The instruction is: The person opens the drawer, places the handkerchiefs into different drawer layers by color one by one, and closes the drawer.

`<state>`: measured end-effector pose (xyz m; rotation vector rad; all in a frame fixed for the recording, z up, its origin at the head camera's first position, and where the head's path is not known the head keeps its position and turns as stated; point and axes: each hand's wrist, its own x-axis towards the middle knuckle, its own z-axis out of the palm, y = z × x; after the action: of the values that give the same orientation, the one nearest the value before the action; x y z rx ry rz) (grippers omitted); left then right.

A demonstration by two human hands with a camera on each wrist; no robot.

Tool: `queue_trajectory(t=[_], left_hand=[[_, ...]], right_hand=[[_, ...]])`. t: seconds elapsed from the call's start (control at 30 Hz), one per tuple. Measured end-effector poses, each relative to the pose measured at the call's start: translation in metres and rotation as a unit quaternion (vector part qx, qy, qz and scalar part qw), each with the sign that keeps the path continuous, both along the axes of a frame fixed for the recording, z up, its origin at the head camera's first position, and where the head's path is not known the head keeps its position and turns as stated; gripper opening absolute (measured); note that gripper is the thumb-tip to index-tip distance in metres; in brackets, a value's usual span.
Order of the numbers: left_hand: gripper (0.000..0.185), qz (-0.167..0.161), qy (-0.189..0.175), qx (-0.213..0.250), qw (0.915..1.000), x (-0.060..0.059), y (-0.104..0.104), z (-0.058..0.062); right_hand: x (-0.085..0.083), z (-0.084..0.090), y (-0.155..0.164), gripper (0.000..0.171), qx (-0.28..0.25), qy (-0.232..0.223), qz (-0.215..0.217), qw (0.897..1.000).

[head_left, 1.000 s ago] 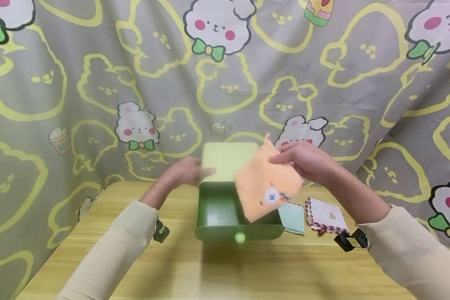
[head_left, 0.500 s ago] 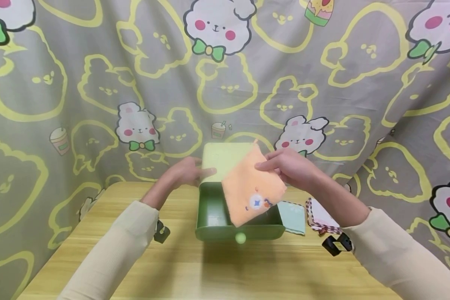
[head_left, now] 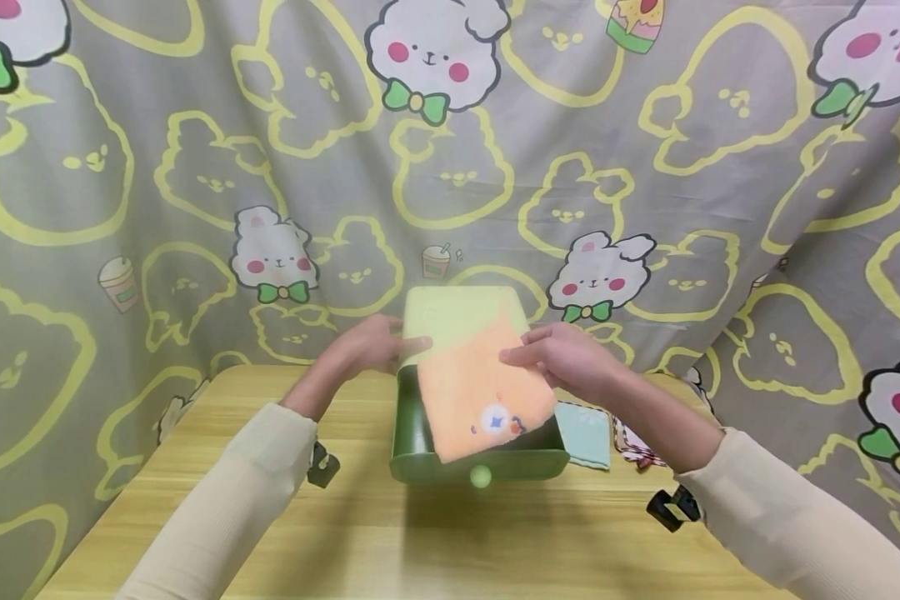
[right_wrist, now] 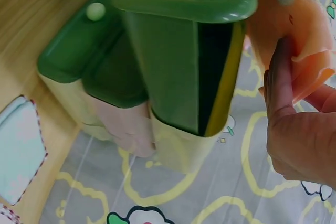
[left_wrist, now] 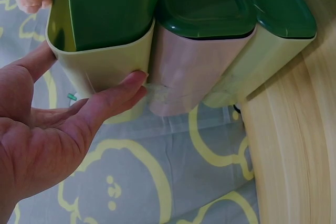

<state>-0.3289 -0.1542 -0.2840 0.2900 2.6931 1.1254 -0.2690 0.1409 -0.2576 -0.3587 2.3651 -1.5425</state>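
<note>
Orange cloth [head_left: 483,396], folded flat, small printed motif near its front edge. It hangs at a slant over the open top drawer [head_left: 480,462] of the green drawer unit [head_left: 461,321], its lower edge at or just inside the drawer's front wall; whether it touches the drawer floor cannot be told. It is not yet lying flat in the drawer.

Right hand [head_left: 562,358]: pinches the cloth's far right edge, thumb on one face and curled fingers [right_wrist: 278,77] on the other, as the right wrist view shows. The grip is not released.

Left hand [head_left: 371,346]: flat against the left side of the unit's pale casing, fingers straight, thumb [left_wrist: 118,95] pressed on the casing corner. It grips nothing; it seems to steady the unit.

Drawer: pulled out toward the person, round pale knob [head_left: 481,476] on its front. Wrist views show further closed drawers below it, one section pinkish.

Judgement on progress: drawer open, cloth brought over it and partly lowered. Left to do: lay the cloth in, let go, likely push the drawer shut.

Right of the unit, on the wooden table [head_left: 345,542]: a pale blue-green cloth [head_left: 585,433] just beside the drawer, and a red-edged cloth [head_left: 633,442] further right, mostly hidden behind the right forearm. Both are untouched, so more may wait.

Behind the unit hangs a grey cartoon-print curtain [head_left: 195,167].
</note>
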Motion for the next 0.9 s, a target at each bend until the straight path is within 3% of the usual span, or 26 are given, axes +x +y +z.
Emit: queue_trajectory(t=[0.17, 0.47, 0.9], left_hand=[[0.073, 0.002, -0.001, 0.000, 1.0000, 0.001, 0.001, 0.001], [0.071, -0.003, 0.010, -0.010, 0.9999, 0.001, 0.001, 0.000], [0.072, -0.004, 0.008, -0.010, 0.9999, 0.001, 0.000, -0.001]], right_hand=[[0.001, -0.007, 0.001, 0.026, 0.021, -0.033, 0.029, 0.999], [0.001, -0.011, 0.011, 0.026, 0.077, -0.054, 0.081, 0.992], [0.001, -0.023, 0.012, 0.026, 0.074, -0.112, 0.138, 0.981]])
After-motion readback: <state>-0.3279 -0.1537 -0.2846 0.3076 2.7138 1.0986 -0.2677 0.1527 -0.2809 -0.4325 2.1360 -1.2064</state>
